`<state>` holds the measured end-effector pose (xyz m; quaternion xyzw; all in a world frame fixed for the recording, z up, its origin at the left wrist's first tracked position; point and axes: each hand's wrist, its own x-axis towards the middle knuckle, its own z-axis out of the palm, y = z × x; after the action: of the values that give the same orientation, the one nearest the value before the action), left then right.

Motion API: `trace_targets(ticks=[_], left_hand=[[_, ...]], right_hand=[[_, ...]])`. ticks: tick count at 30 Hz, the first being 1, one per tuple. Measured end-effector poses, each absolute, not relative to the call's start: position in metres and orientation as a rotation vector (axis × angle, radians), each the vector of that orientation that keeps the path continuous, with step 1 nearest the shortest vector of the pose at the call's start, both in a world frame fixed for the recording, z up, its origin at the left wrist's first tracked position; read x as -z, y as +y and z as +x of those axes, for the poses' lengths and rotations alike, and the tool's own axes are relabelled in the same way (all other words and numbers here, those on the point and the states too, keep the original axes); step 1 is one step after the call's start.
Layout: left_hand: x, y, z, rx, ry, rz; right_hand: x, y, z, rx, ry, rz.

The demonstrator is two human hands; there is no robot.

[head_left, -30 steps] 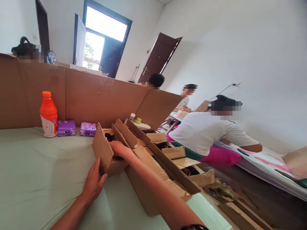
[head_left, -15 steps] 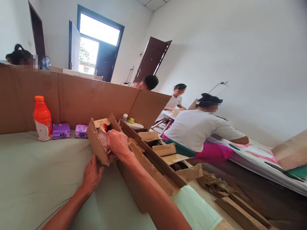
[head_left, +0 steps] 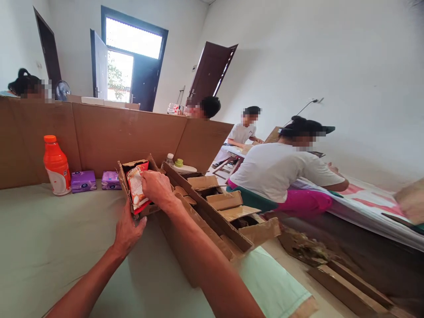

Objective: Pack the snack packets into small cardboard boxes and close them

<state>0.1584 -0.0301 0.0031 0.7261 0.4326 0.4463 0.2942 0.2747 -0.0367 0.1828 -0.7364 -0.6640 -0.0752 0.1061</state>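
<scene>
The red-and-white packet (head_left: 136, 183) I have in my right hand (head_left: 159, 187) looks soft and glossy, with red along its top and bottom and a pale printed middle; I can't read the print. It lies slanted in the open mouth of the small box (head_left: 123, 187), plain brown corrugated cardboard, at the center of the tabletop's (head_left: 36, 234) far part.

I count one packet and one small box. From that box, two purple packs (head_left: 83, 182) lie at nine o'clock, and beyond them, toward ten, stands one orange bottle (head_left: 57, 165), upright. Toward two o'clock I see one clear bottle (head_left: 170, 160) and one white container (head_left: 185, 169) with a green cap. One long carton (head_left: 212, 216) with raised flaps runs off toward four o'clock, and a cardboard panel (head_left: 129, 137) stands across twelve. Four other people are in view, the nearest (head_left: 265, 172) in a white shirt toward two o'clock.

My right grip is narrow, thumb and fingers closed on the packet's right edge. My left hand (head_left: 127, 229) is open, thumb spread from the fingers, touching the small box at about seven o'clock without wrapping round it.
</scene>
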Motion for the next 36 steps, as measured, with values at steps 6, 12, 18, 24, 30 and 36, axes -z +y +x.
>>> trace_targets(ticks=[6,12,18,24,30,36], left_hand=[[-0.017,-0.032,0.158,-1.156,1.169,1.951],[-0.03,-0.002,0.158,-1.12,1.135,1.986],[-0.037,-0.022,0.16,-1.109,1.132,2.033],[-0.052,-0.049,0.161,-0.99,1.346,2.04],[-0.058,-0.03,0.157,-0.829,1.375,2.074],[-0.04,-0.014,0.163,-0.819,1.369,2.014]], right_hand=[[-0.192,-0.031,0.273,0.188,-1.957,-2.193],[-0.191,-0.013,0.278,0.125,-1.95,-2.223],[-0.187,-0.018,0.286,-0.047,-2.111,-2.072],[-0.197,-0.025,0.286,-0.066,-2.109,-2.075],[-0.195,-0.006,0.283,-0.003,-2.014,-2.177],[-0.212,-0.023,0.274,0.198,-1.753,-2.137]])
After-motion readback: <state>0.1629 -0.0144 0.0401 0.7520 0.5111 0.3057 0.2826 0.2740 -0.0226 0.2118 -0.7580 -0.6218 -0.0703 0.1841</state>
